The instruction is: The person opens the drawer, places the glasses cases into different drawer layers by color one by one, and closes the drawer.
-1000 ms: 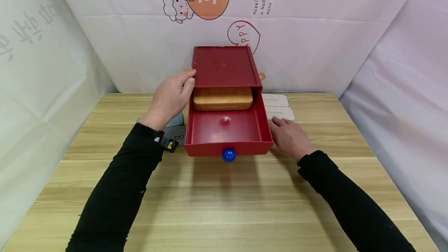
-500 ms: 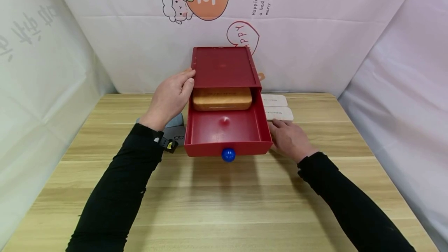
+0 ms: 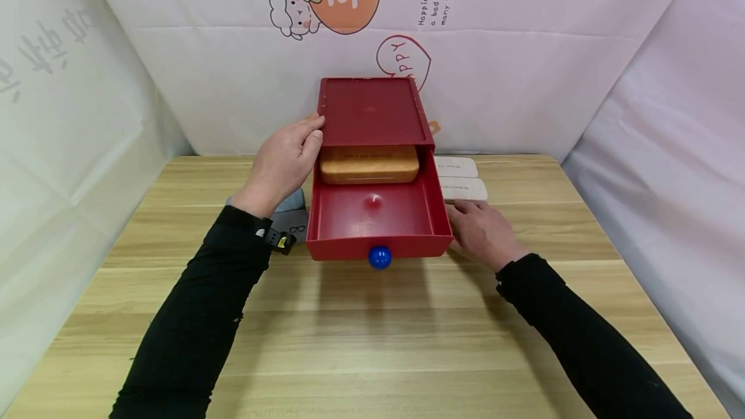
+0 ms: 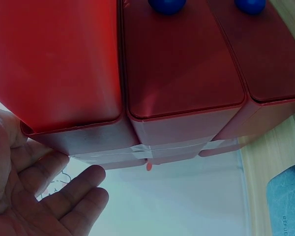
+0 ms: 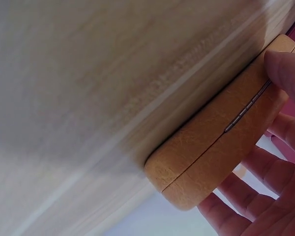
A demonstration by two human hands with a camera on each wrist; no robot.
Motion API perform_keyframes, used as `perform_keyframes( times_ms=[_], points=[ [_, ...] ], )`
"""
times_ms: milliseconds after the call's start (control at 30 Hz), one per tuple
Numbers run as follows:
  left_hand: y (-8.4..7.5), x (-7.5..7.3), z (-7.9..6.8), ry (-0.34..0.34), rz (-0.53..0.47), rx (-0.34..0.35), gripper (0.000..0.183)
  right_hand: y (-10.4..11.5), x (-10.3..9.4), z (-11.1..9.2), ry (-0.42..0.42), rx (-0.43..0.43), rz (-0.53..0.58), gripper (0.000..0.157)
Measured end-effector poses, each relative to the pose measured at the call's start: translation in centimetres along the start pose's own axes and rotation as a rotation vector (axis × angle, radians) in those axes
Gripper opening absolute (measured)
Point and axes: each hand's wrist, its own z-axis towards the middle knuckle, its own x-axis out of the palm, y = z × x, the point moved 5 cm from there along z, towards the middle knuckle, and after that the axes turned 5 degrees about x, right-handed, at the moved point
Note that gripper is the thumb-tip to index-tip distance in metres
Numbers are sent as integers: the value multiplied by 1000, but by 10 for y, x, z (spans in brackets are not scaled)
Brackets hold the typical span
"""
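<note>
A red drawer cabinet stands at the back of the table, its top drawer pulled out. Inside that drawer, toward the rear, lies an orange-brown glasses case. My left hand rests against the cabinet's upper left side, thumb near the front edge; the left wrist view has its fingers loosely extended. To the right of the drawer, my right hand is low at the tabletop. It grips another orange-brown glasses case with a hinged seam, thumb on one face, fingers along the other; the head view hides this case.
Two whitish cases lie right of the cabinet, just beyond my right hand. Blue and grey cases sit on the left, partly behind my left wrist. A blue knob sticks out of the drawer front. White printed cloth hangs behind the wooden table.
</note>
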Motion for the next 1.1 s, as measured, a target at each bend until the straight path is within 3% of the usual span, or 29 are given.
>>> perform_keyframes(
  times_ms=[433, 800, 1100],
  points=[
    [0, 0, 0, -5, 0, -4, 56, -5, -1, -3, 31, 21, 66, 62],
    [0, 0, 0, -6, -1, -10, 58, -6, 0, -5, 122, 56, 40, 72],
    [0, 1, 0, -5, 6, -10, 58, -7, -1, -9, 124, 54, 58, 77]
  ],
)
